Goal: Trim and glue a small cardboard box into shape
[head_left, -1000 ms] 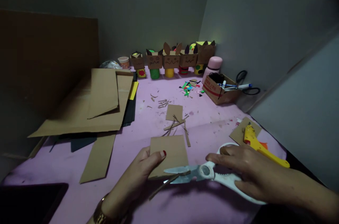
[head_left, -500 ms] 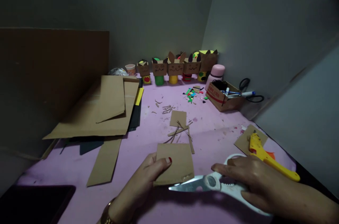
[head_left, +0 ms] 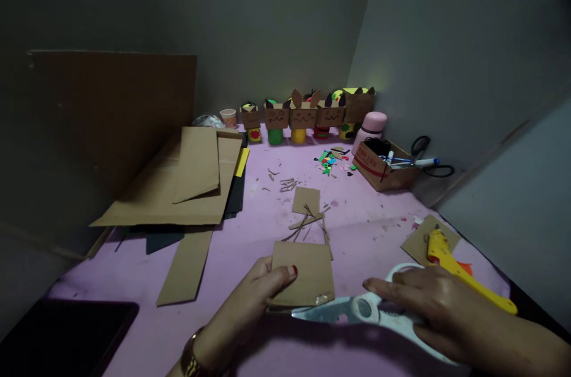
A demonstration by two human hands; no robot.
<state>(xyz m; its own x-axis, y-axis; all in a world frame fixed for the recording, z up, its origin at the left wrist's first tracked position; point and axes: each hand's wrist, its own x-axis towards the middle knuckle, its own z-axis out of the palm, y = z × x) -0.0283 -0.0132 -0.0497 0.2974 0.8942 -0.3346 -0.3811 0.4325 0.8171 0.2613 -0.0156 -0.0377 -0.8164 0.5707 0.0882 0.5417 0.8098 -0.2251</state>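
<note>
My left hand (head_left: 261, 288) pinches a squarish piece of cardboard (head_left: 306, 273) by its left side, thumb on top and fingers hidden beneath. A shiny clear patch shows at the cardboard's lower right corner. My right hand (head_left: 423, 299) grips white-handled scissors (head_left: 363, 308), their metal blades pointing left along the cardboard's near edge. Whether the blades bite into that edge, I cannot tell. Just beyond lie thin cardboard strips (head_left: 307, 223) and a smaller cardboard square (head_left: 306, 200).
Cardboard sheets (head_left: 156, 187) are stacked at left, a dark tablet-like slab (head_left: 66, 335) nearer. A yellow glue gun (head_left: 464, 273) rests at right. Behind it stand a box of pens (head_left: 386, 172) and a pink bottle (head_left: 373, 122). Cardboard animal figures (head_left: 303, 115) line the wall.
The whole view has shifted slightly, so everything appears a little further right. Both hands keep their hold, and the scissors stay at the cardboard's near edge.
</note>
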